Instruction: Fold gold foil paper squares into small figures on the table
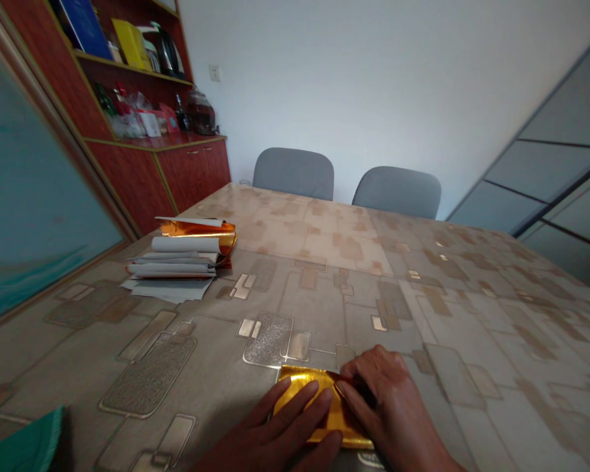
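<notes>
Gold foil paper [341, 419], folded into a rough rectangle, lies on the beige patterned table cover [319, 328] near the table's close edge. The left hand [280, 436] rests flat and open on the foil, pressing it down, while the right hand [388, 400] curls closed over its upper right edge, gripping the fold.

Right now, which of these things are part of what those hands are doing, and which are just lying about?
In use:
the gold foil sheet, under the left hand and right hand

Just lying about:
the stack of paper and gold foil sheets
the teal fringed cloth
the grey chairs
</notes>
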Motion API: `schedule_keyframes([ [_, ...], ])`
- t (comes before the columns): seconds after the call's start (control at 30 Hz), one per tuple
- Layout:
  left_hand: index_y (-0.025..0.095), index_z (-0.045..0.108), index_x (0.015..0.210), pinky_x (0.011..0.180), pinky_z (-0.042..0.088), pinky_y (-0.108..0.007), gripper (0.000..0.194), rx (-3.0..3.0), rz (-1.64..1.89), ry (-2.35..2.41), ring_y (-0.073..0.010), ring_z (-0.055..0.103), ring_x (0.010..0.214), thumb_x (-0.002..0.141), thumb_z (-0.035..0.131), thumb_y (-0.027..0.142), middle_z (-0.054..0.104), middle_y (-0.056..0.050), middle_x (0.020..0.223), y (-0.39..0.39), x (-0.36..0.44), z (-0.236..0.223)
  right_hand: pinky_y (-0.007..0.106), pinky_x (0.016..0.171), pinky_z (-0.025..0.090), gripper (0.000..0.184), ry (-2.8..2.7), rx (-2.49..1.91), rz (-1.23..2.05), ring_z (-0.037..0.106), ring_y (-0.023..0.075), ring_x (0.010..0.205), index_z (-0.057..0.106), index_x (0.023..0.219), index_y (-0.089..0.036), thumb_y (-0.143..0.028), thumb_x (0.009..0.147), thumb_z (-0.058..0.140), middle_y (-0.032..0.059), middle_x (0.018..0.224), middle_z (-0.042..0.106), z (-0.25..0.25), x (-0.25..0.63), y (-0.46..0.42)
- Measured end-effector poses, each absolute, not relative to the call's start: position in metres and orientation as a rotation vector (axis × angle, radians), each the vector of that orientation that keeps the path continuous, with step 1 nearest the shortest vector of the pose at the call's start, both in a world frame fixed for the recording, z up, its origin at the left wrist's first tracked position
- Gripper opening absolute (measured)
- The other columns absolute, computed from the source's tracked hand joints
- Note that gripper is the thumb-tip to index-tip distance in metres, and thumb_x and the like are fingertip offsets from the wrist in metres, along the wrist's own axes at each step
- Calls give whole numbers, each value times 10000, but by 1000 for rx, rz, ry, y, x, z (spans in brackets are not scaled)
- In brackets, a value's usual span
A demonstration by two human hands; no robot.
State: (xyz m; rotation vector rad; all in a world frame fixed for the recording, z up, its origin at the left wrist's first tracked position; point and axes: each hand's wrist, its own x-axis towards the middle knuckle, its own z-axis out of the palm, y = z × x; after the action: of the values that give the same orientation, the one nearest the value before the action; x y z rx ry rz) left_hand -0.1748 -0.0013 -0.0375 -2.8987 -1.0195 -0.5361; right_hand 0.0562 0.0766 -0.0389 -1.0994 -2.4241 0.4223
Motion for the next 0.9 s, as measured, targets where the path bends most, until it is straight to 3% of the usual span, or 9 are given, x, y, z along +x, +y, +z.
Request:
schedule_keyframes([
  [0.2,195,490,1460,1152,420,-352,477,-2883,-434,-1024,-235,544,1357,995,599,183,582,-111,1459,-3,-177,-42,354,700,380,160,-2421,-1101,433,597,220,731,607,793,-218,-118,880,696,0,761,662,-39,55,77],
  [0.4,210,464,1474,1209,324,-363,470,-2821,-392,-997,-201,500,1392,1017,555,154,587,-83,1462,-4,-177,-47,338,687,362,169,-2413,-1106,397,582,211,714,599,771,-211,-122,876,697,-11,736,639,-41,56,79],
  [0.6,201,485,1452,1157,404,-385,470,-2806,-304,-969,-234,544,1350,996,595,176,611,-101,1433,-4,-176,-50,334,690,356,171,-2395,-1082,403,582,207,716,605,764,-202,-94,856,700,-13,735,640,-43,56,79],
  [0.9,199,479,1450,1137,426,-409,477,-2840,-372,-1003,-270,528,1363,988,595,174,600,-135,1438,-4,-175,-52,341,677,412,169,-2373,-1114,428,599,217,730,631,821,-211,-62,825,711,-5,764,662,-43,54,80],
])
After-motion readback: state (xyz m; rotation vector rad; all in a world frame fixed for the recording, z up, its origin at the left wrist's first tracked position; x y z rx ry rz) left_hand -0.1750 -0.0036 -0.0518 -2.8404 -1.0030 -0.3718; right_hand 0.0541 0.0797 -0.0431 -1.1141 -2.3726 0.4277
